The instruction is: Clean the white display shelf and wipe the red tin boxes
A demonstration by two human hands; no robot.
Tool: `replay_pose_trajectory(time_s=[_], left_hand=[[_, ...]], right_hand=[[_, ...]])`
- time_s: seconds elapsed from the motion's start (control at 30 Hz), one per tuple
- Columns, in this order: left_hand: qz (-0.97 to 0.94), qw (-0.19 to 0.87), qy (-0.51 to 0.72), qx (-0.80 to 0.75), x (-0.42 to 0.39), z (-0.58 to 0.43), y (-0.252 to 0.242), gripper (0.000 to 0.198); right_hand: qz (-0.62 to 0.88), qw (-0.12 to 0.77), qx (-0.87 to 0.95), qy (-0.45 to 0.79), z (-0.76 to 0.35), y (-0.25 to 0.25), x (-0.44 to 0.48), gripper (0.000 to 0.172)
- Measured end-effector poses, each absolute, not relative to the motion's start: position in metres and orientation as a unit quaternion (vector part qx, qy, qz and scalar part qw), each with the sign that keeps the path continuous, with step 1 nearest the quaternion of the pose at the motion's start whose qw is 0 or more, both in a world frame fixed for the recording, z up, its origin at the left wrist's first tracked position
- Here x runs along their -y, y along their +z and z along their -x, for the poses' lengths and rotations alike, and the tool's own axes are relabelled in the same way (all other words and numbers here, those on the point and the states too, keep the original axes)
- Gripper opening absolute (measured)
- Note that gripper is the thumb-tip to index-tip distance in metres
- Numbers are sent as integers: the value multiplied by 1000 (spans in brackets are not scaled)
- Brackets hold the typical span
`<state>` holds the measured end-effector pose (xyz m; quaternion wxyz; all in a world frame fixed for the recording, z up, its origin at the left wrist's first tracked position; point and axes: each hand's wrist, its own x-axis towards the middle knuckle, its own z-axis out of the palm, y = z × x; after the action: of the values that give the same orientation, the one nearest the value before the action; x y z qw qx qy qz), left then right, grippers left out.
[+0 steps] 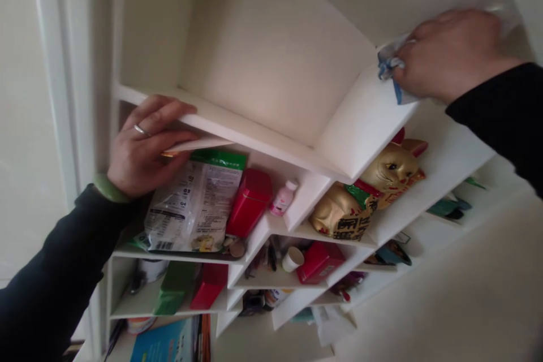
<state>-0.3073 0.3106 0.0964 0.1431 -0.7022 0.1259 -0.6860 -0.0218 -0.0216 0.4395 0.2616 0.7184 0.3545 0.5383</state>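
My left hand [142,144], with a ring and a green bracelet, grips the front edge of a white shelf board [254,136], fingers curled over the top and thumb under it. Just below it stands a green-topped food packet [197,201]. My right hand [449,54] is up at the right, fingers closed on a white and blue cloth [392,68] pressed against the upright divider [365,124] of the upper shelf compartment. Both arms wear black sleeves.
The white wall shelf unit [271,226] holds a red tin [249,202], a small pink bottle [283,198], a gold lucky cat figure [373,189], a white cup [292,259], red boxes, a green box and a blue book lower down. A white wall lies to the left.
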Motion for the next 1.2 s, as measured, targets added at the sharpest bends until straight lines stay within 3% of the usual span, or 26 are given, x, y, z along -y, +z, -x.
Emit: replay_pose_trajectory(time_s=[0.27,0.43,0.6,0.8,0.97,1.07,1.2], left_hand=[[703,115,-690,-129,-309,305,94,36],[699,133,-689,-136,-311,306,96,37],[703,132,-687,-128,-310,309,97,37],[701,148,-688,-116,-307,308,96,28],[692,150,-695,-128,-309,305,98,31],[689,155,-694,-138,-310,305,100,33],[692,143,-694,-136,-310,305,102,41]], right_hand=[[-767,281,-333,471,0,430,-43,50],[-737,295,-343,503,22,442,24,49],[-672,248,-384,582,33,433,76,53],[-749,260,-335,508,0,438,-14,47],[-782,270,-320,462,-9,446,-57,53],[-787,299,-330,426,-2,429,-47,53],[-778,338,-390,358,10,369,-27,43]])
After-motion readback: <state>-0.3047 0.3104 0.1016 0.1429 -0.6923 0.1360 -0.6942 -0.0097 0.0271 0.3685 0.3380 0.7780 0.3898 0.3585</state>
